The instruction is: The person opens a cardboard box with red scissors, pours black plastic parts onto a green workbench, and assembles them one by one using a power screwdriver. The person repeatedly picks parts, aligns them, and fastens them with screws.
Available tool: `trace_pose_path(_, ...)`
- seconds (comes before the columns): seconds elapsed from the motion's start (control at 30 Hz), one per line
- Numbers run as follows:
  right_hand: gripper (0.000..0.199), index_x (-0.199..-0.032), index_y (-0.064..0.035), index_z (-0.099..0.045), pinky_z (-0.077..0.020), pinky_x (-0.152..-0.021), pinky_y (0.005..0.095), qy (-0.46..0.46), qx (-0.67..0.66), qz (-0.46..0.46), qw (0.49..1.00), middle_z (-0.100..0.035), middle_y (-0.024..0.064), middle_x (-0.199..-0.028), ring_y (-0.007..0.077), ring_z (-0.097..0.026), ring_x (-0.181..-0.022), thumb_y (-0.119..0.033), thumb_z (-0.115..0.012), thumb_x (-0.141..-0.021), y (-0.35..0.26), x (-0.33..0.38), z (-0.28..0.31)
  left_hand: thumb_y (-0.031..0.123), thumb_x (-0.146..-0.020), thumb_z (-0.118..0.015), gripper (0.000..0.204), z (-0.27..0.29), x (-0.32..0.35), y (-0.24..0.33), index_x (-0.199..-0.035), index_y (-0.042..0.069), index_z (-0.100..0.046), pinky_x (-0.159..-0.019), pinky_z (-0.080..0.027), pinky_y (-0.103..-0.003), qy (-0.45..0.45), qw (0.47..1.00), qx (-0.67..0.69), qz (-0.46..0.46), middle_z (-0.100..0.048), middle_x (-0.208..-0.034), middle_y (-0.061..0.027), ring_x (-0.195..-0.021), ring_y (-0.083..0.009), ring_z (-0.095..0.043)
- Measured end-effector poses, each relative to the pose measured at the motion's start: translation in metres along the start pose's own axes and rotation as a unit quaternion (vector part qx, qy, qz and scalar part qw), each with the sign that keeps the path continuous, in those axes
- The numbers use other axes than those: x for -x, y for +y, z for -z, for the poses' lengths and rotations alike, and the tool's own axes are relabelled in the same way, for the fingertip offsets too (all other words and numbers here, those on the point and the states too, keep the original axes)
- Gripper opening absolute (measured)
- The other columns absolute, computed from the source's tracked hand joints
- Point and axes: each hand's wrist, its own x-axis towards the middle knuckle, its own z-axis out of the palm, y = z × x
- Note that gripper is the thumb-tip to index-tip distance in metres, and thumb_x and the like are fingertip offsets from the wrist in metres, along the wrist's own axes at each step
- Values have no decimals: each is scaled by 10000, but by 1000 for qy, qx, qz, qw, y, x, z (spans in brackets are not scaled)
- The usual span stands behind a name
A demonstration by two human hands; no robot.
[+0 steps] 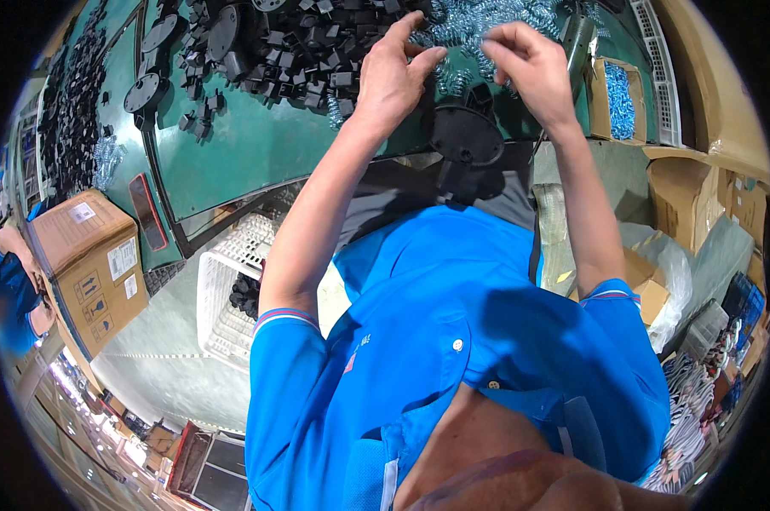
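My left hand [393, 75] is over the table between a heap of small black square plastic parts [317, 51] and a pile of silvery-blue coil springs [487, 21]. Its thumb and forefinger are spread apart with nothing visible between them. My right hand [534, 70] is at the right side of the springs, fingers curled in toward the thumb; whatever they may hold is too small to make out. Between and below both hands, at the table's near edge, is a black plastic part with a round plate [466, 134]. A few springs lie just beyond it.
More round-plated black parts [146, 92] lie at left on the green table [240, 157]. A carton of blue springs [620, 98] stands at right. Below the table is a white crate [223, 281]. At far left, a person's arm is beside a large cardboard box [91, 264].
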Motion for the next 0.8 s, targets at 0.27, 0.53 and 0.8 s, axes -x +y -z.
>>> trace_pose_path(0.27,165,-911,-27,-649,-489,-650,351,-48,265,130,954,-644,100,-829,268,-632,-737,-144,-695,-804,4,40,8,-57,-818,-407,343,21,30,38,-1118,-37,-572,-694,-505,-262,-126,907,344,207,-609,-1033,-115,-858,-152,-626)
trace_pose_path(0.53,302,-1110,-63,-681,-499,-653,258,-8,198,52,979,-637,50,-911,147,-638,-763,-118,-727,-816,-30,42,16,28,-845,-707,380,6,50,38,-1193,-8,-559,-680,-476,-187,-76,984,158,29,-621,-1005,-45,-836,-43,-579)
trace_pose_path(0.8,305,-1164,12,-625,-493,-661,194,-71,-111,-62,989,-641,46,-986,74,-612,-803,-33,-680,-868,-29,56,9,-6,-857,-691,311,-2,47,47,-1156,-28,-611,-809,-574,-292,-115,892,426,94,-670,-1103,-110,-943,-155,-665)
